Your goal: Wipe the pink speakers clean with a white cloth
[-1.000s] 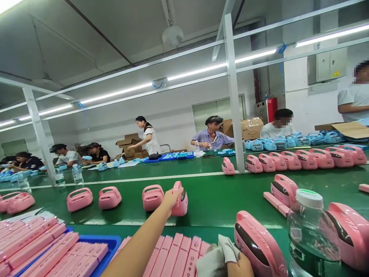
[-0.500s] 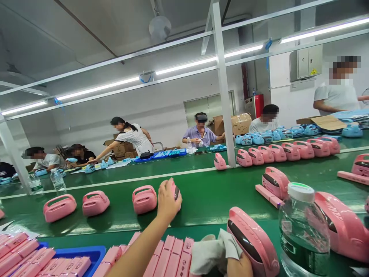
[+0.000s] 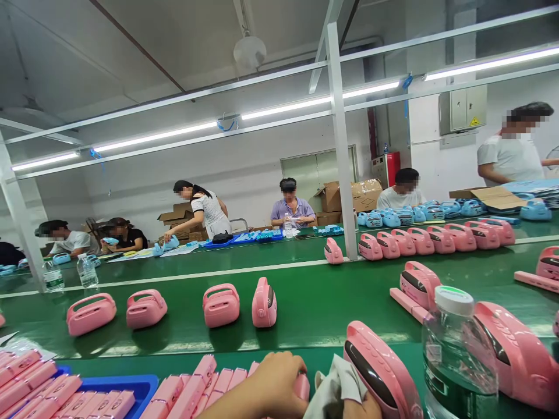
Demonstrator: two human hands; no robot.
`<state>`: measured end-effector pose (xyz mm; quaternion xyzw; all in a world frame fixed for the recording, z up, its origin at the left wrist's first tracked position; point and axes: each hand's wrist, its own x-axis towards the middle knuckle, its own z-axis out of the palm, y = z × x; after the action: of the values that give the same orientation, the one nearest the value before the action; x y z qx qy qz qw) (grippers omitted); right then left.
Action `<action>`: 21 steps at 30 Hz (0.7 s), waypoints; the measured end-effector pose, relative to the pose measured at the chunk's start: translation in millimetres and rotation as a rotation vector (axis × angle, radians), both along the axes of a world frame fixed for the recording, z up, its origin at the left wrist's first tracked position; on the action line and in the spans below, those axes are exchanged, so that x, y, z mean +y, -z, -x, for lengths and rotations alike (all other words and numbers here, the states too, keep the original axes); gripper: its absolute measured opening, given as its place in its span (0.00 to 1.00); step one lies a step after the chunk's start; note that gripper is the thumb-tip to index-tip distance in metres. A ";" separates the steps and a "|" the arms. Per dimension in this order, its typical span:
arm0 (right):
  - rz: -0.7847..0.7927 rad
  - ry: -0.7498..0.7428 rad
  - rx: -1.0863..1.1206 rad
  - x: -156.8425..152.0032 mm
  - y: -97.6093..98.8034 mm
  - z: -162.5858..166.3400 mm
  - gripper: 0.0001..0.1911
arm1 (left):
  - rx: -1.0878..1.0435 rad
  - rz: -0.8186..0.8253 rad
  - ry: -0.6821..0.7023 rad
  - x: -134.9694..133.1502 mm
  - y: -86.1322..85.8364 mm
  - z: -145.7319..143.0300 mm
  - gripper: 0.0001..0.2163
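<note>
Hands at the near edge of the tabletop (image 3: 314,302)
Left hand (image 3: 273,387) curls over a pink strip (image 3: 205,372); right hand (image 3: 360,407) clutches a white cloth (image 3: 334,384) beside a pink case (image 3: 382,372).

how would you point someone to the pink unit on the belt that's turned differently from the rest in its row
Start at the green conveyor belt running across the middle, then find the row of four pink handled units on its near left side. The one you want is the rightmost pink unit, just beyond the left hand. Its three neighbours show their broad pink backs, while this one stands turned edge-on, narrow, with its dark front panel showing.
</note>
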<state>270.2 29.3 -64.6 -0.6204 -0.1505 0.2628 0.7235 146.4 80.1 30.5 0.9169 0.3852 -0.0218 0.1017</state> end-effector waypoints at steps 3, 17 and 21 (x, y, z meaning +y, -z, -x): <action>0.009 0.007 -0.027 0.7 -0.8 -0.4 0.24 | 0.037 -0.006 0.000 1.1 -5.4 -2.2 0.19; 0.051 0.030 -0.088 -0.6 -0.5 -0.5 0.27 | -0.125 -0.082 0.125 -7.5 -9.6 -5.3 0.09; 0.039 0.030 -0.093 0.0 -2.2 1.2 0.27 | -0.301 -0.079 0.079 -9.7 -20.1 -2.9 0.12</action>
<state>269.0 29.3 -62.5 -0.6481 -0.1696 0.2257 0.7073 149.3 70.4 50.6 0.9276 0.3298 0.1271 0.1210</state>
